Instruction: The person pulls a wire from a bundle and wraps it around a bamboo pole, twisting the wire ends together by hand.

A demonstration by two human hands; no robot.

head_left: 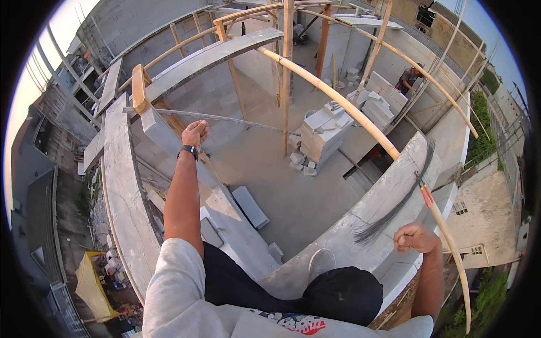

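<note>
My left hand (195, 133) is stretched forward, fingers curled closed, in front of a long thin grey bar (248, 122). Whether it grips the bar or something small I cannot tell. My right hand (418, 236) is held at the lower right with its fingers pinched, beside the loose end of a bundle of dark tie wire (390, 216). A thin strand seems to run from its fingertips toward the bundle. The bundle lies curved along a concrete ledge (360, 211). Pliers with red and yellow handles (426, 194) rest by its upper part, near a bamboo pole (338, 98).
I am high up, with one shoe (321, 262) on the ledge and a deep drop to the floor (270, 169) inside. Stacked pale blocks (324, 138) stand below. Another person (407, 79) is at the right back. Wooden posts (288, 73) and planks (121, 174) surround the opening.
</note>
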